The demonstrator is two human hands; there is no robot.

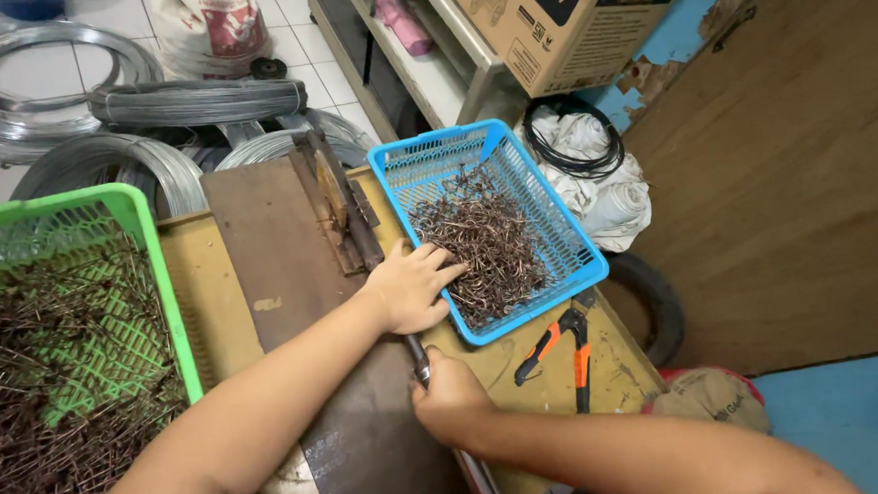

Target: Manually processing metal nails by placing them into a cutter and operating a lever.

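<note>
My left hand point(413, 283) reaches over the near edge of a blue plastic basket point(558, 233), fingers spread on a pile of short rusty bent wire pieces point(484, 243) inside it. Whether it grips any pieces I cannot tell. My right hand point(449, 395) is closed around the metal lever handle point(418, 356) of a bench-mounted bending tool point(336, 200). The tool is fixed on a dark wooden board point(269, 251) lying on a yellow worktop point(616, 368).
A green basket point(149, 252) of long rusty wire pieces sits at left. Orange-handled pliers point(562, 343) lie right of my right hand. Coils of grey wire point(144, 157) rest on the tiled floor behind. A cardboard box point(557, 20), white cloth point(606, 193) and tyre point(662, 305) are at right.
</note>
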